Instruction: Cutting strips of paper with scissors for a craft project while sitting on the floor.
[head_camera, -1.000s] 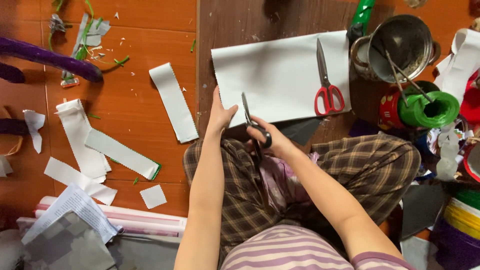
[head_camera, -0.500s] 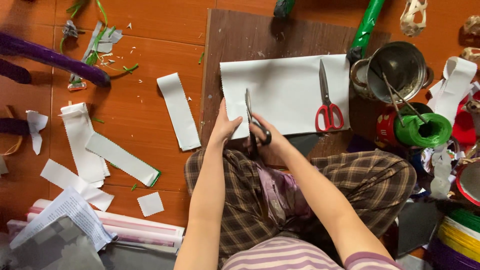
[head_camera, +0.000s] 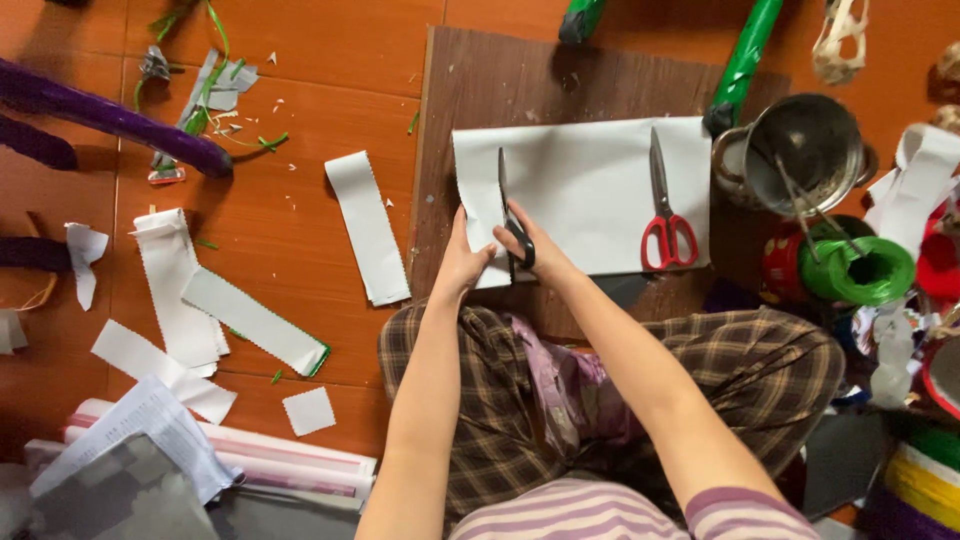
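A: Where's the white sheet (head_camera: 590, 190)?
B: On the brown board (head_camera: 480, 90) on the floor. My left hand (head_camera: 462, 262) pinches its left edge, fingers closed on it.
A: Right hand?
B: My right hand (head_camera: 530, 245) is curled shut through the handles of the black scissors (head_camera: 508, 215), blades over the sheet, probably biting in; hard to tell. Red scissors (head_camera: 665, 205) lie on the sheet, right of them.

Home craft corner, orange tiled floor (head_camera: 290, 60), paper strips (head_camera: 368, 228), scissors (head_camera: 668, 205), twine spool (head_camera: 858, 270)
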